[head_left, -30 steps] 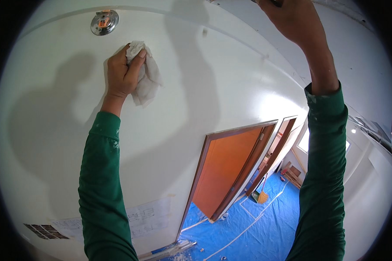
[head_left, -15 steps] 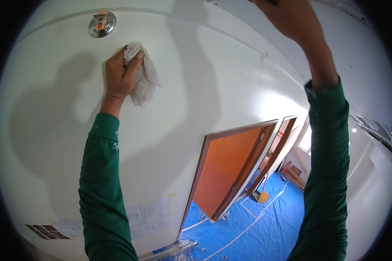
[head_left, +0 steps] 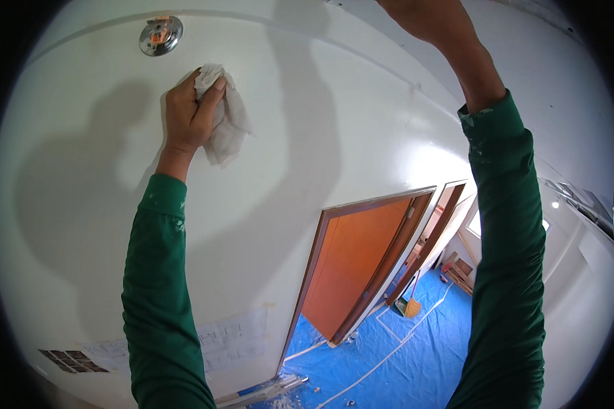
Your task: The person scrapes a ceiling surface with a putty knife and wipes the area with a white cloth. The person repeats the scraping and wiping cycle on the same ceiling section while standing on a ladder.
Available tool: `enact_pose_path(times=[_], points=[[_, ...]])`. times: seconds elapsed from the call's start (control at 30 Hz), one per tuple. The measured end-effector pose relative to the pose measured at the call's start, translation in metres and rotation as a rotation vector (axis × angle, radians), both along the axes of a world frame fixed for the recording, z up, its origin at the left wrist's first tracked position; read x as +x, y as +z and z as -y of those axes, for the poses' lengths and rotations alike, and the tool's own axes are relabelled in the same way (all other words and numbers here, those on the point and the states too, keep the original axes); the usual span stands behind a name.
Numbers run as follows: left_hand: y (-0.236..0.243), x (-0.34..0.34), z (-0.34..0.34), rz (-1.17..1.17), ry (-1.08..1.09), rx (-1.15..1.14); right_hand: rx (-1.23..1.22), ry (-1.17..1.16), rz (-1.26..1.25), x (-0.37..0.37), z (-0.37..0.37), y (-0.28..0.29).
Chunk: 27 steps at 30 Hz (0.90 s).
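My left hand (head_left: 187, 116) is pressed to the white wall (head_left: 252, 109), gripping a crumpled white cloth (head_left: 228, 119) that hangs down beside the thumb. Just above it is a round chrome fitting (head_left: 161, 35) with an orange middle. My right hand (head_left: 433, 24) is raised high at the upper edge, near where wall and ceiling meet; its fingers are out of the picture, so what it holds is hidden. Both forearms are in green sleeves with pale smears.
An orange door (head_left: 348, 259) and a second doorway (head_left: 426, 238) stand along the wall. Blue sheeting (head_left: 402, 361) covers the floor. A broom (head_left: 412, 307) and timber pieces (head_left: 460, 273) lie farther off. Paper sheets (head_left: 232, 334) are taped low on the wall.
My right hand and forearm have shifted left and upward, out toward the top edge. My left hand stays at almost the same spot with the cloth.
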<state>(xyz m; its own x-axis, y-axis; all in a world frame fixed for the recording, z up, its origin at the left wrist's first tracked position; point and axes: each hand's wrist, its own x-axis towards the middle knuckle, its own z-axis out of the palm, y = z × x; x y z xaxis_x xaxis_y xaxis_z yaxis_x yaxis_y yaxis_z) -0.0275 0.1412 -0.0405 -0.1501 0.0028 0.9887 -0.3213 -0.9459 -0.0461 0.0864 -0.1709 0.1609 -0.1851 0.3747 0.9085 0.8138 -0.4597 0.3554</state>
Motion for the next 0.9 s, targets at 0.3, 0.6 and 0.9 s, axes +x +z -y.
enact_pose_path(times=[0.3,0.6,0.9], points=[[0.002,0.0,0.001,-0.002,-0.016,-0.014,-0.068,-0.099,-0.074,-0.011,-0.025,-0.009],[0.0,0.001,0.002,0.008,0.002,0.014,-0.017,-0.034,-0.113,-0.006,-0.017,-0.01],[0.002,-0.002,0.003,-0.002,0.022,0.012,-0.019,0.102,-0.094,-0.024,0.004,-0.023]])
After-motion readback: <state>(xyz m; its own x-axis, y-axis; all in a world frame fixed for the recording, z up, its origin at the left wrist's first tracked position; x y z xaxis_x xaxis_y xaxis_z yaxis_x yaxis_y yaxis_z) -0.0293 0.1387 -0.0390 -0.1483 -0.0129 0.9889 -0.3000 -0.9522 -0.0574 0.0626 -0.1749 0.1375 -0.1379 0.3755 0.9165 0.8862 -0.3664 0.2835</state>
